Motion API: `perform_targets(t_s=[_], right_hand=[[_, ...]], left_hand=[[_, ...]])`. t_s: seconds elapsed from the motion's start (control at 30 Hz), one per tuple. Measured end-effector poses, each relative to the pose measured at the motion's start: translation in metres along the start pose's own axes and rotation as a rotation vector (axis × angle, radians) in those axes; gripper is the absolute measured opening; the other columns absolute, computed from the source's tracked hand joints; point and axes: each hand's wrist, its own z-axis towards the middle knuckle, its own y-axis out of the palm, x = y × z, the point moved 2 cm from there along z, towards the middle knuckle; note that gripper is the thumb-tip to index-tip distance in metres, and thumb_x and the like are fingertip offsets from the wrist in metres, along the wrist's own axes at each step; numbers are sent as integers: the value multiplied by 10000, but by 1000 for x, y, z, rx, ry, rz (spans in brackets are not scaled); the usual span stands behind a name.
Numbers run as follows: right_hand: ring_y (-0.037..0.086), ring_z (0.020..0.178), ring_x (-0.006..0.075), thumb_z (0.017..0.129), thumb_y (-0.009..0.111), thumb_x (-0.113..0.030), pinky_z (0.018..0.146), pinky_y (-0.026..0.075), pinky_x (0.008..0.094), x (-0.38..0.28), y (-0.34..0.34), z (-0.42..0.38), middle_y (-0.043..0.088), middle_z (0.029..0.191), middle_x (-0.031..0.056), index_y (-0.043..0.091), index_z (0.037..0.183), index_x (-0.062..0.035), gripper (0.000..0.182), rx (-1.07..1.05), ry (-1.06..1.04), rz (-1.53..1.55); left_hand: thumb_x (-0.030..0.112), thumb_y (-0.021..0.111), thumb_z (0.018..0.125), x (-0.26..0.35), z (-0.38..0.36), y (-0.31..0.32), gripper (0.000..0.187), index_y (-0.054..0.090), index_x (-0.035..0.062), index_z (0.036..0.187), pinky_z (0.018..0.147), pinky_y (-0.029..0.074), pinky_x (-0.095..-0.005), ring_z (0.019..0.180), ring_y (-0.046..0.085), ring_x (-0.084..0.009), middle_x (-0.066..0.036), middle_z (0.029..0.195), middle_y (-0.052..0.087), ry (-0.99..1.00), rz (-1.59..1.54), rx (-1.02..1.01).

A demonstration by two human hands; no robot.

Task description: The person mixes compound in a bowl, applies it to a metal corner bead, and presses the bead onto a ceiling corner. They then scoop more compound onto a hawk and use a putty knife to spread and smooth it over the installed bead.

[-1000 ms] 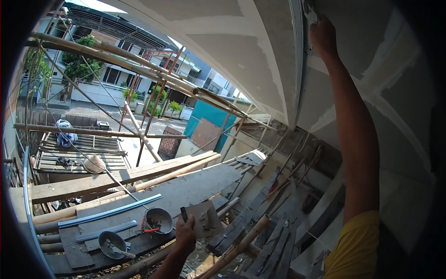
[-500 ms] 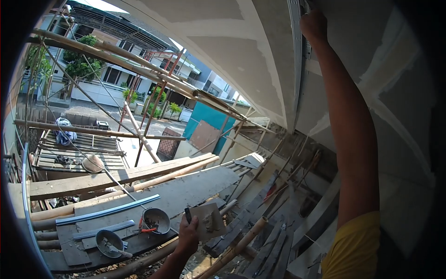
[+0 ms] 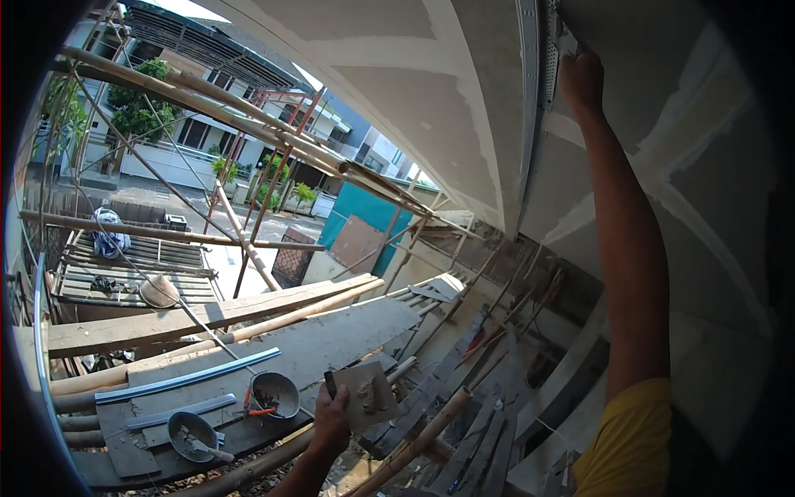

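Note:
My right hand (image 3: 582, 79) is raised overhead, closed around what looks like a putty knife with a pale blade (image 3: 566, 44). The blade lies against a perforated metal corner bead (image 3: 550, 70) along the edge of the ceiling panel. Low in the middle of the view, my left hand (image 3: 333, 418) grips a flat square trowel (image 3: 361, 388) by its black handle. A lump of grey compound (image 3: 369, 398) sits on the trowel's face. To its left, a bowl (image 3: 286, 386) with orange-handled pliers (image 3: 260, 411) and a second bowl (image 3: 184, 426) with compound rest on the planks.
Metal bead strips (image 3: 186, 376) lie on the plank platform (image 3: 348, 331). Bamboo poles (image 3: 248, 112) of scaffolding cross on the left, and a conical hat (image 3: 159, 291) rests below them. More bamboo (image 3: 431, 435) and dark boards (image 3: 480, 439) stand low on the right. Above runs the jointed ceiling (image 3: 389, 91).
My right hand has shifted slightly right and down along the bead, and the pale blade now shows above it. My left hand still holds the trowel in nearly the same place.

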Motion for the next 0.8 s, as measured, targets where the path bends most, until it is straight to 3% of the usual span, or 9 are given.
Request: perform_targets(t_s=[0.13,0.2,0.3,0.43,0.53,0.8], right_hand=[[607,981,427,770,486,-61,893,470,456,-5,11,9,639,1018,281,599,1186,-11,434,-20,-21,-50],[611,972,422,766,483,-54,886,474,454,-6,17,13,639,1017,277,595,1202,-36,451,-71,80,-71],[616,963,415,760,494,-53,876,479,453,-10,22,9,644,1010,266,598,1208,-64,460,-41,-36,-50],[620,961,408,765,506,-49,868,485,446,-4,20,-3,651,1005,250,599,1216,-88,462,-28,17,-55],[607,1006,405,777,510,-43,893,474,433,16,6,-17,642,1050,246,592,1218,-63,449,-154,1,75],[579,1065,413,788,488,-24,942,442,431,10,11,-14,612,1111,274,582,1191,14,415,-15,1,78]], left_hand=[[138,458,968,-2,1,0,251,450,2,1179,738,525,-336,875,585,-192,-127,1014,563,18,8,-5],[139,458,968,-4,2,-2,250,450,2,1177,737,524,-336,875,584,-191,-127,1015,563,14,-17,-5],[146,461,968,-6,3,-3,254,450,1,1177,736,525,-335,873,585,-191,-129,1014,562,19,35,-13],[155,467,969,-1,0,-1,256,451,1,1173,721,525,-333,860,583,-191,-131,1008,560,22,66,-14],[155,466,970,3,-4,1,248,454,1,1165,709,521,-334,850,578,-189,-129,1000,558,1,33,-23],[148,465,968,6,-1,-5,226,460,11,1148,729,510,-336,861,565,-183,-118,992,552,24,35,-9]])
